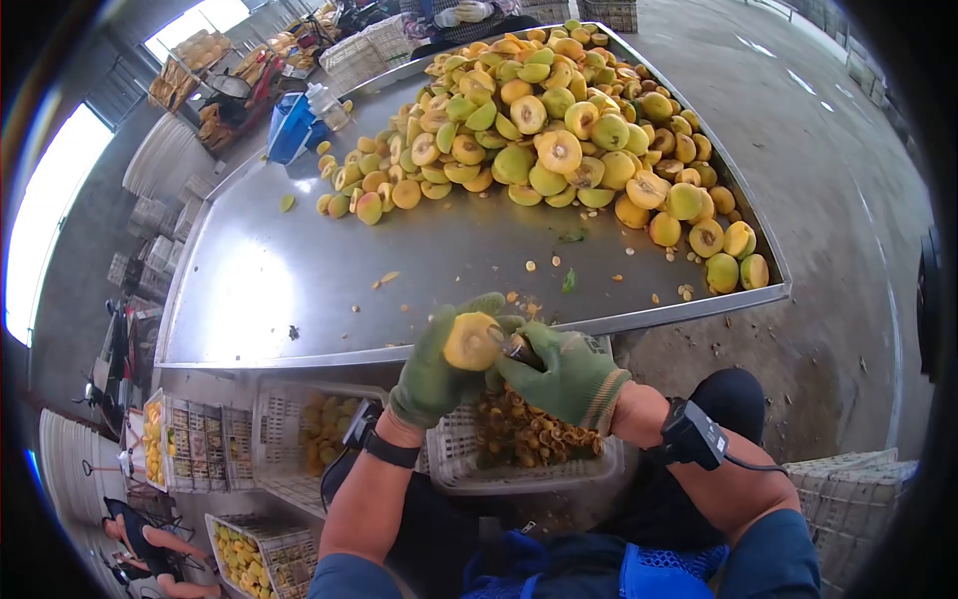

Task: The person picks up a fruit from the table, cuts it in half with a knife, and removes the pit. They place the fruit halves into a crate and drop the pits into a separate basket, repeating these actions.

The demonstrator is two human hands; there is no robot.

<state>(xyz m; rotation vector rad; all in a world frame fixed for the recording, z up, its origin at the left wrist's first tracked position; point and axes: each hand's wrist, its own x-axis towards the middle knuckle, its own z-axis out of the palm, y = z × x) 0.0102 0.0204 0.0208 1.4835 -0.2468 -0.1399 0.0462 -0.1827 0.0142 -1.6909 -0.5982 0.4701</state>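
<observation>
My left hand (439, 359), in a green work glove, is closed around a yellow peach half (473, 341), its cut face turned up. Close beside it, my right hand (564, 371), gloved the same way, grips a small hand tool (520, 348) with a dark metal end at the fruit's edge. Most of the tool is hidden by the fingers. Both hands are just over the near rim of a metal table (269, 290). Below them stands a plastic crate (469, 477) holding brown scraps (529, 429). A large heap of halved peaches (539, 130) covers the far part of the table.
A blue container (289, 128) and a clear bottle (326, 103) stand at the table's far left. Crates of fruit (324, 429) sit at lower left, and stacked crates (848, 509) at lower right. A person (150, 544) is at lower left; another's gloved hands (464, 12) show beyond the table.
</observation>
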